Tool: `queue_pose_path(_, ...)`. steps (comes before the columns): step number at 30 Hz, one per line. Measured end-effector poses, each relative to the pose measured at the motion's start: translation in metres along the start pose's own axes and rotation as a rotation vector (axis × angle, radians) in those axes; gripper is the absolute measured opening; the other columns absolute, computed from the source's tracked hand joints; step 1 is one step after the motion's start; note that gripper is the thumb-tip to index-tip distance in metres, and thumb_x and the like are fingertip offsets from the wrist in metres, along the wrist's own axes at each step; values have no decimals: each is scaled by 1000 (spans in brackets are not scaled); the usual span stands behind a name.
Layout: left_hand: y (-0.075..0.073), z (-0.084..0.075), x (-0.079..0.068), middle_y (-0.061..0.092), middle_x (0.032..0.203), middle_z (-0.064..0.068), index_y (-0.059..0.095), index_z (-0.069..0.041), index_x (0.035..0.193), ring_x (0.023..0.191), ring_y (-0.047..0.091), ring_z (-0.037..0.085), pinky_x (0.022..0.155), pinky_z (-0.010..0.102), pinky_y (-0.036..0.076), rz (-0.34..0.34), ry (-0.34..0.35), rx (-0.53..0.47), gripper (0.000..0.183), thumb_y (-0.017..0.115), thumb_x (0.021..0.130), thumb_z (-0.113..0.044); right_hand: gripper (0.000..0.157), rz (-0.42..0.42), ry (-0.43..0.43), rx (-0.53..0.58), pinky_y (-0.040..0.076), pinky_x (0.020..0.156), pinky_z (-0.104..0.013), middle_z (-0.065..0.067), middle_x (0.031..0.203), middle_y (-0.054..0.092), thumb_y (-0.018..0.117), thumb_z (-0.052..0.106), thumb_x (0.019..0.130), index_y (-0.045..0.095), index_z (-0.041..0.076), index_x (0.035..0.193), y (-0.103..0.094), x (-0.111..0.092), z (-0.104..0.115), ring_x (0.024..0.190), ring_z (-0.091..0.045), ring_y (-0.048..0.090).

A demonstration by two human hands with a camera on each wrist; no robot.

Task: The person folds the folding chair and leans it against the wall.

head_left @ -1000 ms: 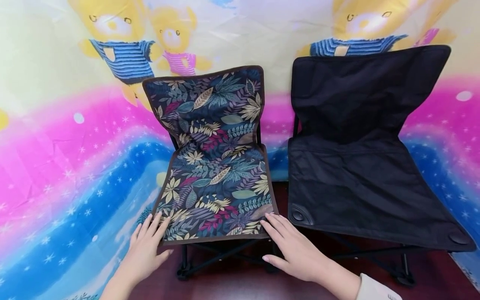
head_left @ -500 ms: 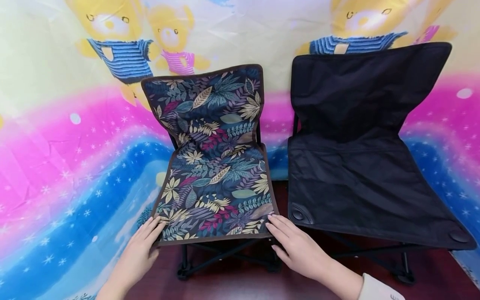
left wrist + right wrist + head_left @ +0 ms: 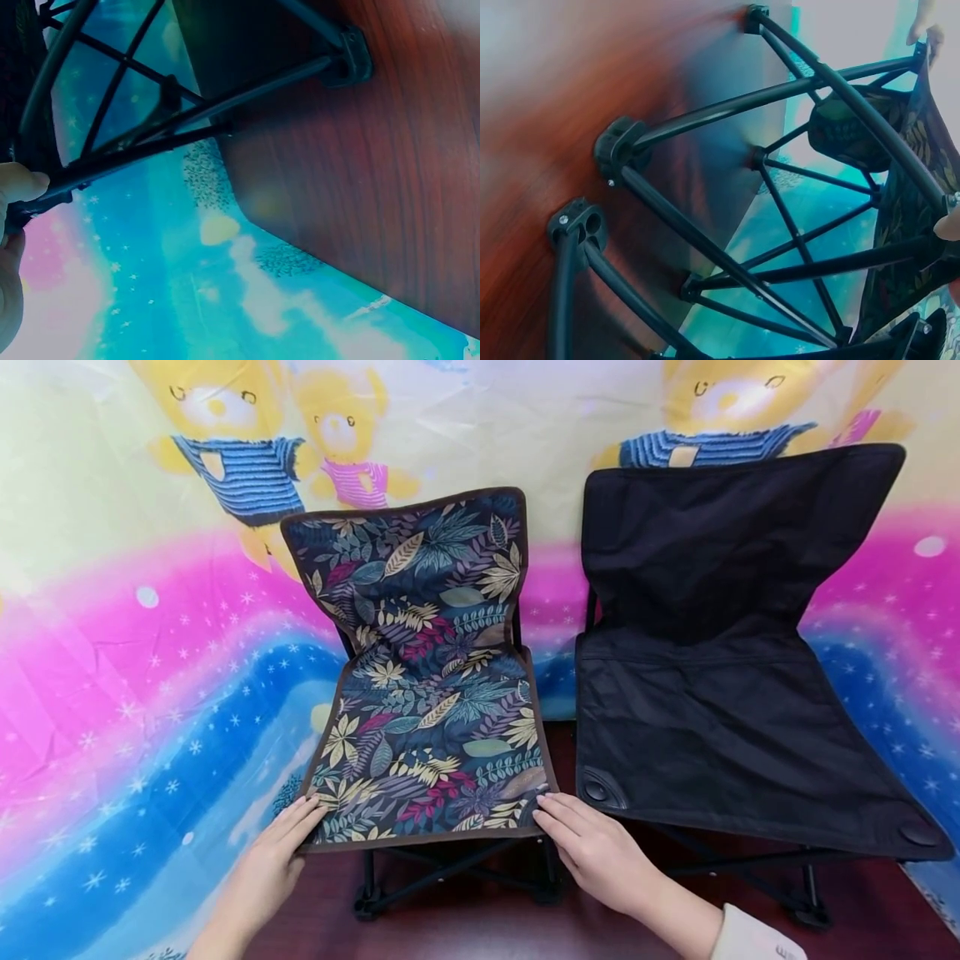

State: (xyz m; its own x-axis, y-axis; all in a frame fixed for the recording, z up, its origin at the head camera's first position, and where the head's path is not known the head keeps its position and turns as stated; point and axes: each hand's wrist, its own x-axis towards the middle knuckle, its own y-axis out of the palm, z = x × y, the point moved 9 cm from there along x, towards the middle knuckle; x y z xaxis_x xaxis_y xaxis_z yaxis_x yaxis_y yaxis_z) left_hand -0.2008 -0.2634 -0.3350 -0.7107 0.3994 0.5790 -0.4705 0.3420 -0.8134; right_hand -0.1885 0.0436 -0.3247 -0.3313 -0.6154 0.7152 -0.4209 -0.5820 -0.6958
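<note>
A folding chair with a leaf-patterned fabric seat and back stands upright in the left half of the head view. My left hand grips its front left corner, fingers over the fabric. In the left wrist view, the thumb presses the black frame from below. At the front right corner my right hand holds the seat the same way, its thumb under the corner in the right wrist view. Crossed black tubes and plastic feet carry the chair.
A larger black folding chair stands close on the right. Both stand on a dark red wooden surface. Behind them hangs a printed cloth with bears and snowflakes. A dark fabric bundle hangs beneath the patterned seat.
Both hands have drawn from lying spread over the seat's front corners to gripping them, thumbs moving in under the edge. The chairs stay in place.
</note>
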Motion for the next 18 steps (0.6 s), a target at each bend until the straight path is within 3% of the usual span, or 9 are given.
queue_pose_path(8,-4,1,0,50,116,20,54,5,112,107,45,33,100,17,13,-79,58,-26,69,58,45,21,43,20,-64,33,45,80,-32,-13,107,57,20,14,95,60,1,104,-1,-1,-4,100,-24,53)
queue_pose_path(10,-7,2,-2,51,115,20,55,5,111,108,45,30,100,17,15,-110,87,-35,58,56,54,14,41,-1,-80,44,46,78,-32,-13,107,57,22,14,95,60,1,104,-3,-2,-5,99,-24,53)
queue_pose_path(13,-10,3,-7,53,113,18,56,3,111,113,43,22,99,17,18,-153,122,-28,33,48,81,-9,37,-68,-117,45,47,76,-32,-14,105,58,27,12,95,62,1,101,-7,-4,-4,96,-23,55)
queue_pose_path(16,-12,4,-12,53,113,16,56,1,111,116,39,12,98,16,19,-187,123,-5,47,29,92,-32,34,-131,-159,47,48,74,-32,-15,103,59,30,9,94,62,0,99,-10,-6,-2,94,-24,57)
queue_pose_path(18,-13,4,-15,54,113,15,56,1,111,117,37,8,97,15,20,-206,105,1,51,26,93,-36,33,-154,-178,56,48,73,-32,-15,103,59,31,8,94,63,-1,98,-11,-7,-1,93,-24,57)
